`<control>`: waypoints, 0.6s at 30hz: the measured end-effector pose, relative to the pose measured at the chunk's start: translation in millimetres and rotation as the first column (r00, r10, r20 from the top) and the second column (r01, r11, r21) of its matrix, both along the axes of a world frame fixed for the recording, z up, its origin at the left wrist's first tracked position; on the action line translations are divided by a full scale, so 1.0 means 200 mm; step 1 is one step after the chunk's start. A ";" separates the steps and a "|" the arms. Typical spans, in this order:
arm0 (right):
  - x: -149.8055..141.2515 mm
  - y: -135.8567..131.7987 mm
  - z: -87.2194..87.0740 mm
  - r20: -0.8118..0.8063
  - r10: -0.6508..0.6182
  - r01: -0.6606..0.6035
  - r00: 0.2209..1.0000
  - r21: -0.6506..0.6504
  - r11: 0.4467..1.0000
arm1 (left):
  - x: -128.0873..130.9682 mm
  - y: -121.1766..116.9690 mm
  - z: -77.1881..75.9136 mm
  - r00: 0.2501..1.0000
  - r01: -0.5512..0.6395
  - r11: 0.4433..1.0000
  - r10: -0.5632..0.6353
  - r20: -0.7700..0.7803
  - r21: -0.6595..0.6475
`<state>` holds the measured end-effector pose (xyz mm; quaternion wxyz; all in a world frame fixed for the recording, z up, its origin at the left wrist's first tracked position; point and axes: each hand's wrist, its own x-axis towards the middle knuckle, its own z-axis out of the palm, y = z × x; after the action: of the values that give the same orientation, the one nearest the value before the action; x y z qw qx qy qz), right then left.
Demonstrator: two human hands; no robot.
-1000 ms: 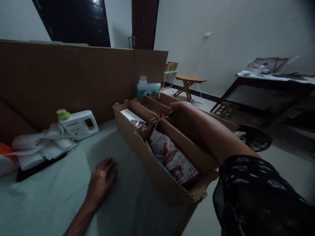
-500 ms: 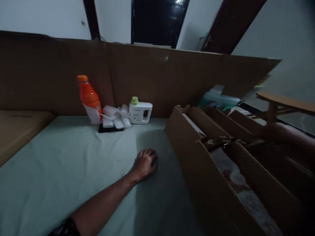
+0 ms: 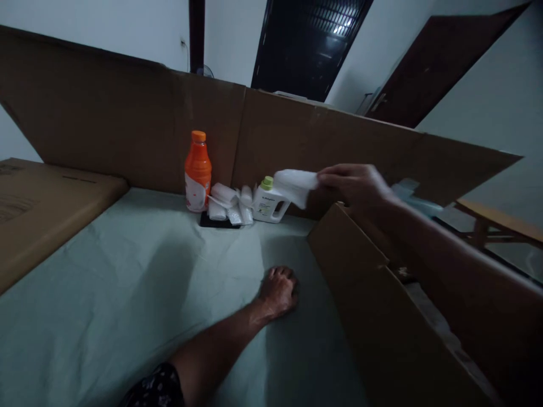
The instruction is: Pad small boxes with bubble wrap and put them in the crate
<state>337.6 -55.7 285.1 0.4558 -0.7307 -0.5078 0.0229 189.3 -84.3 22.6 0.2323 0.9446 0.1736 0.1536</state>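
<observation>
Head view: my left grip [image 3: 279, 291] rests palm down on the green cloth of the bench [image 3: 127, 316], fingers curled; whether anything is under them I cannot tell. Just to the right stand open cardboard boxes [image 3: 360, 277], running beneath my right forearm. Farther on, my right grip [image 3: 356, 183] is raised, pinched closed on one end of a white wrapped piece [image 3: 297, 183] (blurred, so its exact form escapes me). That piece hangs across the upper right of the white bottle [image 3: 263, 207]; I cannot tell if they touch. Left of the bottle, clear-wrapped rolls [image 3: 231, 208] lie heaped on a flat black thing [image 3: 218, 223], with an upright orange bottle [image 3: 198, 169] beside them. Behind stands a cardboard panel [image 3: 288, 135], and beyond it a dark door [image 3: 309, 48].
</observation>
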 end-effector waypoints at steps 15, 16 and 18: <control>-0.16 0.03 -0.23 -0.323 0.221 -0.303 0.920 -0.231 0.925 | 0.01 0.02 -0.02 1.000 -0.021 1.000 0.021 0.010 -0.009; -0.10 -0.10 -0.18 -0.304 0.194 -0.267 0.933 -0.222 0.938 | 0.01 0.02 -0.02 1.000 -0.023 1.000 0.023 0.008 -0.006; 0.03 -0.36 -0.08 -0.287 0.080 -0.132 0.955 -0.167 0.977 | 0.00 0.01 -0.01 1.000 -0.021 1.000 0.021 0.005 -0.003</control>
<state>343.0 -128.1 268.6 0.4510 -0.7308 -0.4729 0.1969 188.7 -82.5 20.1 0.2326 0.9420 0.1831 0.1579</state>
